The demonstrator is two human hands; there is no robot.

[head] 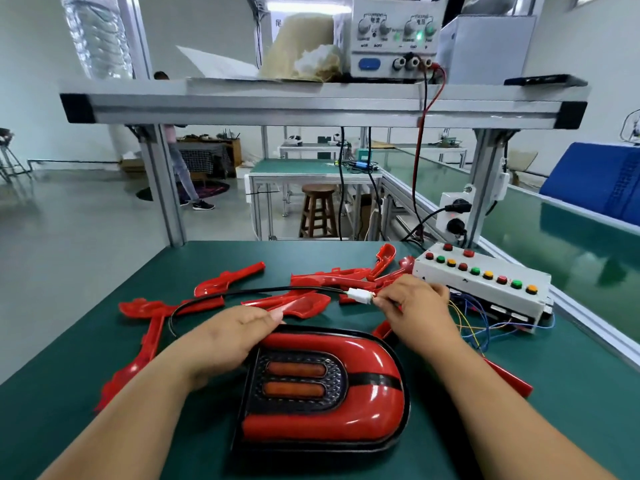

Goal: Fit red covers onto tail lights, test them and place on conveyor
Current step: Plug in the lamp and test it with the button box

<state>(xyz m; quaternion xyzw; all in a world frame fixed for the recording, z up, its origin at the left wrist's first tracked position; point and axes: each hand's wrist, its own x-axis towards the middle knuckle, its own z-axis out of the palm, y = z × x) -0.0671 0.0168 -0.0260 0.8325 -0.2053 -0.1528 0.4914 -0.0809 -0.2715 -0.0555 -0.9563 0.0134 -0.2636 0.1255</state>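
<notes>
The left hand (228,337) covers the far left corner of the tail light (322,386), so that corner and the thumb are hidden. Its fingers curl over the rim and grip it. The right hand (415,306) pinches the right end of the white connector (360,295) between curled fingertips. Whatever joins the connector on that side is buried in the hand, and I cannot tell if anything is plugged in.

The tail light lies flat near the front edge of the bench (571,393), about midway along it, with its red cover (374,358) already on. A black cable (221,299) loops from behind the left hand back to the connector.

Loose red covers (311,301) are strewn across the rear half of the bench. Both forearms cross some of them, and the pile behind the right hand is too tangled to count.

A test box (485,282) with coloured buttons sits at the right edge, and thin coloured wires (478,327) spill from it behind the right wrist. The green conveyor (571,244) runs beyond that edge and carries a blue crate (602,181) that the frame cuts off. A power supply (391,32) stands on the shelf (311,102) overhead. Its top is cropped and its labels are blurred.
</notes>
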